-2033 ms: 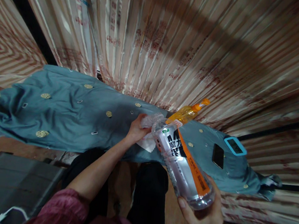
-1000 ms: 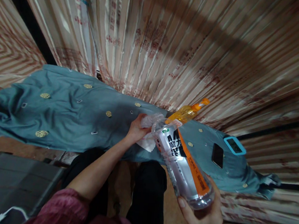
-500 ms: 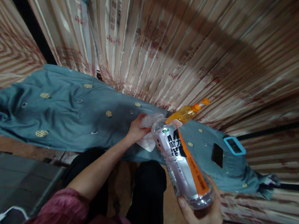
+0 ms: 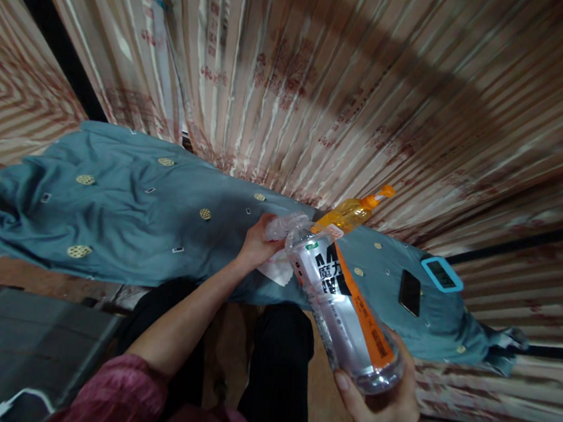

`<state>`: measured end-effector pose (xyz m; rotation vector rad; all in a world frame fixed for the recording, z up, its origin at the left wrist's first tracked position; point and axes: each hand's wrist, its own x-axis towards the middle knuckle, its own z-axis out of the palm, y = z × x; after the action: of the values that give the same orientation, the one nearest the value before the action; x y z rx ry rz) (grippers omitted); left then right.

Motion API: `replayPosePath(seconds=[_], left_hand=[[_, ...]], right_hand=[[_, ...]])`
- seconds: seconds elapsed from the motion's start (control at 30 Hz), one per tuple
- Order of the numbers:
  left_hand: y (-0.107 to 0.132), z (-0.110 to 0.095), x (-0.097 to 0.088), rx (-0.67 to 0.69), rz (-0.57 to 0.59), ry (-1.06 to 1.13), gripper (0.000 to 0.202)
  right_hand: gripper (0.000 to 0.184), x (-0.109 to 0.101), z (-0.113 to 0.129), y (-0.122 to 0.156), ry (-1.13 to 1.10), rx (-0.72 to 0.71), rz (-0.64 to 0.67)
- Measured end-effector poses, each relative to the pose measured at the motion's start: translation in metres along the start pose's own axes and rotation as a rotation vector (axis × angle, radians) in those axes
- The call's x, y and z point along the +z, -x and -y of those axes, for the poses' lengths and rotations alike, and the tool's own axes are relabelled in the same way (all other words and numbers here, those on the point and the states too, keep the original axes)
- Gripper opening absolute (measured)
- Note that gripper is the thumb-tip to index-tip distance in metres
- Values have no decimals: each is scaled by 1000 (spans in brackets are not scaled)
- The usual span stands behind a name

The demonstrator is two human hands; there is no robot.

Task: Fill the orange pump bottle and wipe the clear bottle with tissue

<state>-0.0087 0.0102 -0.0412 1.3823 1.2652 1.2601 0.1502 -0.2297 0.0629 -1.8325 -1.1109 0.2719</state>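
Observation:
A large clear plastic bottle (image 4: 346, 312) with a silver and orange label slants across the view, its neck toward the upper left. My right hand (image 4: 387, 403) is closed around its base. At the neck end, my left hand (image 4: 258, 242) is closed on a crumpled white tissue (image 4: 276, 269), which is pressed against the bottle's mouth and hangs partly below my fingers. The tissue and hand hide the mouth, so I cannot tell whether a cap is on. Just behind the bottle stands a pump bottle (image 4: 349, 215) of yellow liquid with an orange top.
A teal patterned cloth (image 4: 124, 221) covers the long narrow table. On its right part lie a black phone (image 4: 410, 293) and a blue-framed digital timer (image 4: 442, 275). A pleated curtain (image 4: 295, 78) hangs along the back. At lower left is a grey flat-topped piece (image 4: 20, 345) with a white cable.

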Motion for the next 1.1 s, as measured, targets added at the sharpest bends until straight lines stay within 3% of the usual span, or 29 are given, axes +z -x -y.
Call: replayPosePath(seconds=[1.1], left_hand=[[1, -1, 0, 3, -16, 7, 50]], right_hand=[[85, 0, 2, 1, 36, -23, -8]])
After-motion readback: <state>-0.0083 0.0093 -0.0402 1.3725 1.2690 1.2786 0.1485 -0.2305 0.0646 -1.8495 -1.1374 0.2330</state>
